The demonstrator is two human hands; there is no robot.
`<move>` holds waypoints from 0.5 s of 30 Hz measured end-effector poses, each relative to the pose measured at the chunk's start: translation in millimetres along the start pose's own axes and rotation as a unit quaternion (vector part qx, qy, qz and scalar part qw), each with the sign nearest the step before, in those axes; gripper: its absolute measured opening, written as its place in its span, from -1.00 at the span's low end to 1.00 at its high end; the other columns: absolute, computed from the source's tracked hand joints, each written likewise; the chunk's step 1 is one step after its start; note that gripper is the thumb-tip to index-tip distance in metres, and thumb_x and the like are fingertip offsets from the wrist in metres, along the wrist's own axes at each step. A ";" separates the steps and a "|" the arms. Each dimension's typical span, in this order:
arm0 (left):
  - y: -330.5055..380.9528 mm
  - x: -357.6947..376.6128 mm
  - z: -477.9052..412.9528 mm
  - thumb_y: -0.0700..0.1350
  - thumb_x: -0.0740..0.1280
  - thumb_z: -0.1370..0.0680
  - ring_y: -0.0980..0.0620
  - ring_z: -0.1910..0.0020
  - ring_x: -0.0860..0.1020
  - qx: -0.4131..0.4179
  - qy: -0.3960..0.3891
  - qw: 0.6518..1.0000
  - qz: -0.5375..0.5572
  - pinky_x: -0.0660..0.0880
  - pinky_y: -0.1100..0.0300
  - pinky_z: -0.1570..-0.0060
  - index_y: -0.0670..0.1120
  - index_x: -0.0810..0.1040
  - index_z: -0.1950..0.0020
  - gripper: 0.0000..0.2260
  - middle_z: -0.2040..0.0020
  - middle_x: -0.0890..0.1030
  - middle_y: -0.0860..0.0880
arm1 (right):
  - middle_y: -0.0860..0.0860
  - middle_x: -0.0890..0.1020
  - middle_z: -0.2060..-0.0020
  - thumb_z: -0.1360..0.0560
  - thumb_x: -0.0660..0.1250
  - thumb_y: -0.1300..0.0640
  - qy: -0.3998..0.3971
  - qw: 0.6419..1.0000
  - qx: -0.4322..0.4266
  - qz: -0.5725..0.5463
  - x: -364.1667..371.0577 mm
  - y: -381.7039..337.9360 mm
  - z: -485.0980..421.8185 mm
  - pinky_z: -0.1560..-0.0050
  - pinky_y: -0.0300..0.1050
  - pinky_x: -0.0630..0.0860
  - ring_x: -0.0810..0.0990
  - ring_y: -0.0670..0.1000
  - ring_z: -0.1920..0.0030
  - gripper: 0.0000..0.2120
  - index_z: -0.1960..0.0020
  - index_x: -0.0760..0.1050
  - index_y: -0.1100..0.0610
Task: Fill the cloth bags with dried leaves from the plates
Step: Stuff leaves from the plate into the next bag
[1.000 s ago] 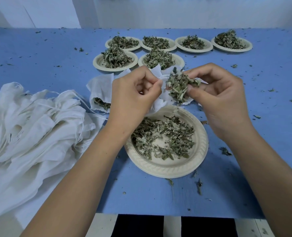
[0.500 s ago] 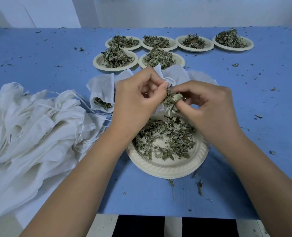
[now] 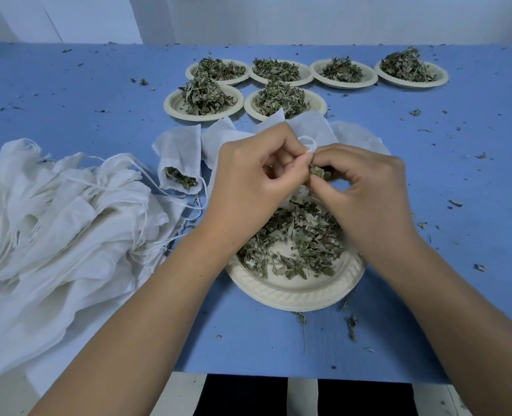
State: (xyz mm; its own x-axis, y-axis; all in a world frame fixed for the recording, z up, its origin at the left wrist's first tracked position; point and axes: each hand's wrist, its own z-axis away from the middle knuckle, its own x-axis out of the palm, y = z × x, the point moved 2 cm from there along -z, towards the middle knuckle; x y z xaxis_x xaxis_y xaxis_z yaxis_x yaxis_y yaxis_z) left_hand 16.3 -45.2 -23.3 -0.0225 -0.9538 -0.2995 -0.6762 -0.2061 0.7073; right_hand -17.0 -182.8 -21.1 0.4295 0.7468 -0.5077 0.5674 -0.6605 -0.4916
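My left hand (image 3: 248, 187) is curling its fingers and pinching the mouth edge of a cloth bag (image 3: 311, 129), holding it up above the far rim of the near plate (image 3: 293, 295). My right hand (image 3: 366, 193) is gripping a pinch of leaves (image 3: 319, 172) between thumb and curled fingers, right at the bag mouth.

A second ago the right hand was holding a big tuft up in the open, apart from the left hand. Half a second ago it was moving in, with the tuft still sticking out. Now the fingertips of both hands are touching and only a small green bit is showing between them. I cannot tell how much of it is inside the bag.

The bag's drawstring loop (image 3: 307, 142) is now showing just behind my knuckles.

Everything else is staying as it was. The loose leaves (image 3: 296, 241) are lying spread on the near plate under my hands. A filled bag (image 3: 178, 154) is lying to the left with leaves showing at its mouth. The heap of empty bags (image 3: 53, 220) is sitting at the far left of the blue table (image 3: 68, 100). Six heaped plates are standing at the back, two in a nearer row (image 3: 173, 106) and four behind (image 3: 369, 82). Leaf crumbs are lying scattered across the table.
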 end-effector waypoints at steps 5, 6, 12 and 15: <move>-0.7 -5.7 -1.7 -0.30 0.38 -0.54 0.07 0.43 0.46 -0.031 0.047 0.998 0.014 0.43 0.29 0.38 -0.26 0.56 0.17 -0.91 0.37 0.54 -0.09 | 0.05 0.54 -0.04 -0.42 0.46 0.29 -0.058 0.996 0.012 -0.064 -2.0 1.3 -2.0 -0.03 -0.26 0.54 0.59 -0.04 0.02 -0.71 -0.12 0.52 0.22; -1.4 -7.5 -2.7 -0.29 0.38 -0.54 0.11 0.45 0.45 -0.040 0.058 0.997 0.016 0.43 0.29 0.41 -0.24 0.55 0.18 -0.90 0.38 0.53 -0.06 | 0.05 0.51 -0.07 -0.42 0.47 0.30 -0.055 0.993 0.029 -0.098 -3.4 2.3 -2.7 -0.06 -0.26 0.54 0.59 -0.06 -0.01 -0.68 -0.13 0.49 0.21; 0.2 -7.2 -2.7 -0.29 0.39 -0.53 0.16 0.44 0.46 -0.029 0.038 0.999 0.021 0.42 0.30 0.40 -0.19 0.55 0.18 -0.90 0.38 0.54 -0.04 | 0.13 0.59 0.17 -0.41 0.42 0.45 0.023 0.997 -0.041 -0.064 -5.6 -3.3 0.4 0.11 -0.26 0.59 0.60 -0.05 0.16 -0.90 0.11 0.58 0.32; 2.4 -4.0 -0.7 -0.30 0.39 -0.52 0.20 0.43 0.46 -0.007 -0.001 1.000 0.021 0.38 0.37 0.38 -0.20 0.57 0.17 -0.92 0.36 0.56 -0.09 | 0.14 0.62 0.21 -0.40 0.38 0.46 0.010 0.998 -0.057 0.011 -0.4 -2.5 3.5 0.22 -0.15 0.59 0.59 0.01 0.26 -0.91 0.14 0.60 0.32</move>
State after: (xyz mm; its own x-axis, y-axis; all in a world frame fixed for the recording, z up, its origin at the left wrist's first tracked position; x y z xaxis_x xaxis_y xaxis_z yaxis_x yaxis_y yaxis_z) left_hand 15.3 -42.0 -19.9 -0.0519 -0.9615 -0.2697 -0.6643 -0.1684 0.7282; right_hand -21.0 -181.8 -22.1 0.4551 0.7348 -0.5029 0.6341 -0.6639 -0.3963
